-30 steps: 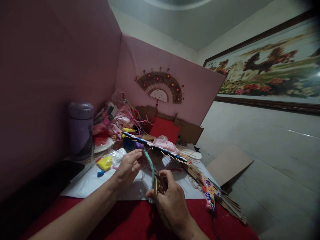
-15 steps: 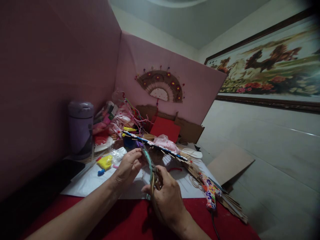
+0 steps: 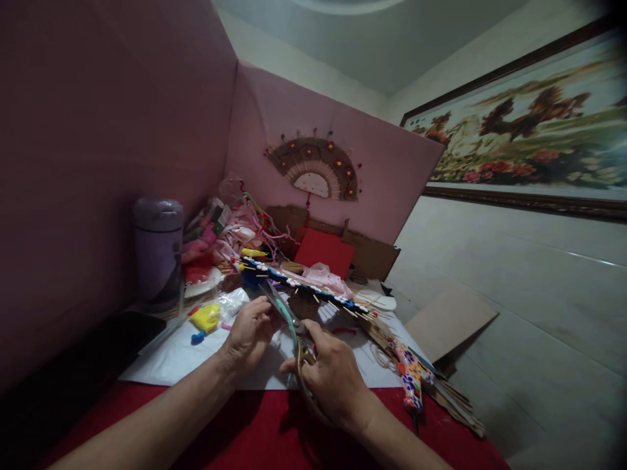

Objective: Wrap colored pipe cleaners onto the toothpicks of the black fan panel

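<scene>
In the head view, my right hand [image 3: 336, 375] is closed round the handles of a pair of scissors [image 3: 296, 326], whose blades point up and to the left. My left hand [image 3: 251, 334] has its fingers pinched together close to the blades, at the upper end of a soft mint-green strip [image 3: 282, 308]. That strip runs along the scissors and hangs below them; the left fingertips are partly hidden. Just beyond both hands lies a long dark craft piece [image 3: 313, 287] with blue and white trim and thin wooden sticks poking out.
A glue gun [image 3: 412, 375] in flowered cover lies at right. A lilac flask [image 3: 158, 254] stands at left, near a yellow and blue packet [image 3: 206, 318]. Behind are red card [image 3: 324, 253] and pink cloth [image 3: 242, 225]. A decorated fan [image 3: 316, 166] hangs on the pink board.
The scissors have tilted further left, and their blades now show more clearly beside the left fingertips. My left hand has shifted slightly down and left. The craft piece behind looks slightly turned.
</scene>
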{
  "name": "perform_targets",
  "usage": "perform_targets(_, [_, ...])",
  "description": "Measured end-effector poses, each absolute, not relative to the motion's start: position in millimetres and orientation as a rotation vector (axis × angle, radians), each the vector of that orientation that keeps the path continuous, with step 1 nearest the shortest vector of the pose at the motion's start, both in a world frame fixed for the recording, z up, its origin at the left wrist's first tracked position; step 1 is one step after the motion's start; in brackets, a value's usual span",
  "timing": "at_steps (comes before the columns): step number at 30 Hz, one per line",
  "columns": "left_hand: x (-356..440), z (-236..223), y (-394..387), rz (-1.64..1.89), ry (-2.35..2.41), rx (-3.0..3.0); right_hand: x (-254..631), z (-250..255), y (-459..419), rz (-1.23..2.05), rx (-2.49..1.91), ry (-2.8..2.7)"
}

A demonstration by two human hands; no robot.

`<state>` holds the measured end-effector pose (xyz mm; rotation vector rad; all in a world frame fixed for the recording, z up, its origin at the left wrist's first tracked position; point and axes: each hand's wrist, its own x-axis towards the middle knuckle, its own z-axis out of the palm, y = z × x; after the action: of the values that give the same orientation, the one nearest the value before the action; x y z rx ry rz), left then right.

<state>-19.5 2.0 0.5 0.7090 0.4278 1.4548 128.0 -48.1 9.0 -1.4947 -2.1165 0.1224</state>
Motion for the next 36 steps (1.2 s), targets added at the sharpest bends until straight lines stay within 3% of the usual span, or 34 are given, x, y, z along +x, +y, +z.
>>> perform_targets(5, [-19.9, 1.3, 2.4, 1.465, 0.406, 0.626, 131.8, 19.9, -48.0, 0.118, -1.467, -2.191])
perform_targets(13, [-21.5, -9.8, 16.6, 1.436, 0.708, 0.362, 129.7, 7.4, -18.4, 0.398, -1.556, -2.156])
perform_targets(36, [-19.1, -11.8, 21.8, 1.484, 0.736, 0.575, 121.7, -14.0, 5.5, 0.538, -1.512, -2.085])
